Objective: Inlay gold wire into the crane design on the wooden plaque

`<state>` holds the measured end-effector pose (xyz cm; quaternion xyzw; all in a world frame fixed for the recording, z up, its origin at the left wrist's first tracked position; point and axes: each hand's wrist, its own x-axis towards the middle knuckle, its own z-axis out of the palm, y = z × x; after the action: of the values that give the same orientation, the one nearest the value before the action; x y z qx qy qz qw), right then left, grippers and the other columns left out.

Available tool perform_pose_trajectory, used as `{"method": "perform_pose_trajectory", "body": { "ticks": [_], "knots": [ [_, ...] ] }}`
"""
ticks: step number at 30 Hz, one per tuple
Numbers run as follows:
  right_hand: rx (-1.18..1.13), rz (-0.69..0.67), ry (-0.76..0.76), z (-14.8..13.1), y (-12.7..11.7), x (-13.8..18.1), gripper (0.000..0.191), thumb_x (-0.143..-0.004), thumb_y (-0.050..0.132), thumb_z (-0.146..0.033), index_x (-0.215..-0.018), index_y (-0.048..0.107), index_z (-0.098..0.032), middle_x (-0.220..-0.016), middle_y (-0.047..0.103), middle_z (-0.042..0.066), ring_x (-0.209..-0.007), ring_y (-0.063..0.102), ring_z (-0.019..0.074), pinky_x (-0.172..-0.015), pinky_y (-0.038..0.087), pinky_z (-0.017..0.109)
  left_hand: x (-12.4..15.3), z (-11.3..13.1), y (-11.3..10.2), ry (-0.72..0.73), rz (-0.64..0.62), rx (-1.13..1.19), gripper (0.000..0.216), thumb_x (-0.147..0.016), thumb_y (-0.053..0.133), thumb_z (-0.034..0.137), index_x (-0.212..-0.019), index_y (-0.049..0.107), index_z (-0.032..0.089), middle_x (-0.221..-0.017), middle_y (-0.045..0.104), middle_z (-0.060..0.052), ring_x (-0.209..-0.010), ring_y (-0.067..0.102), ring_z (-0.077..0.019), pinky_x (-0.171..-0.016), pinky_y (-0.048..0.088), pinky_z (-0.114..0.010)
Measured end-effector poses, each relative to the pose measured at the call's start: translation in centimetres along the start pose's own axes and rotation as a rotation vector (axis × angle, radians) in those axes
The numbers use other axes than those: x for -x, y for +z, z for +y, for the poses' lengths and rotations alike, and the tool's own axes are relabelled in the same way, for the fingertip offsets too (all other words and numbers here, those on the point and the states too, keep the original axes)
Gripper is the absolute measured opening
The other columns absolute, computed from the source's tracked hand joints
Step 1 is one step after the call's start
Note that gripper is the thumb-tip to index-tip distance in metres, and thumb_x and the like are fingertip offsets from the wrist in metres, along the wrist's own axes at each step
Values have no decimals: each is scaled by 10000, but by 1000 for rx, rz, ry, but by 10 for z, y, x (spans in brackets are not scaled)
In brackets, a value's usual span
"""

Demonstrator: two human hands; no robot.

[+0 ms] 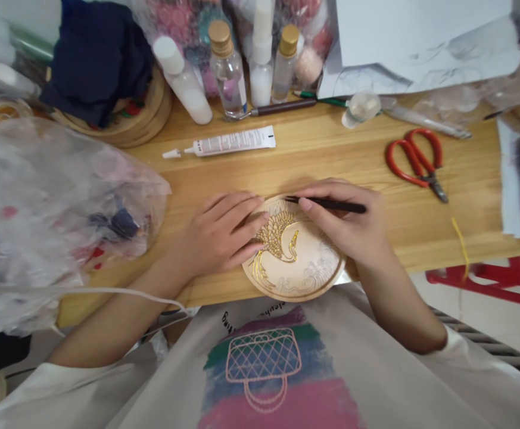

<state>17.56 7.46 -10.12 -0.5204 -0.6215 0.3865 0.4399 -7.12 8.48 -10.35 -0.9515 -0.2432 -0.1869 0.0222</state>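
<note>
On tabletop [340,158], round plaque [311,247], golden bird [274,233]

One desk [331,149] carries one disc [308,256]. At the disc are two hands: one left hand [224,232] and one right hand [358,229], with one black tool [344,205]. Beyond the disc I count one tube [237,142], one loose cap [171,154], one brown tool [286,106], one tub [363,110] and four bottles: two white bottles [190,89] and two clear bottles [228,74]. Right of the disc: one pair of pliers [420,171] and one yellow strip [460,247]. Left of the disc: one large bag [63,208] and one white cord [121,291]; beyond it to the left, one navy cloth [99,59]. The papers [420,36] beyond the disc overlap too much to count.
</note>
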Motion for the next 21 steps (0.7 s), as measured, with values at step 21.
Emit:
{"method": "perform_pose_trajectory", "body": {
  "ticks": [21],
  "knots": [
    [65, -17, -14, -1, -1, 0, 66, -867, 734, -231, -885, 782, -274, -898, 783, 11, -835, 736, 192, -772, 633, 365, -1, 4, -6, 25, -79, -124, 389, -1010, 537, 459, -1188, 654, 133, -1240, 720, -148, -1164, 674, -292, -960, 536, -415]
  ]
}}
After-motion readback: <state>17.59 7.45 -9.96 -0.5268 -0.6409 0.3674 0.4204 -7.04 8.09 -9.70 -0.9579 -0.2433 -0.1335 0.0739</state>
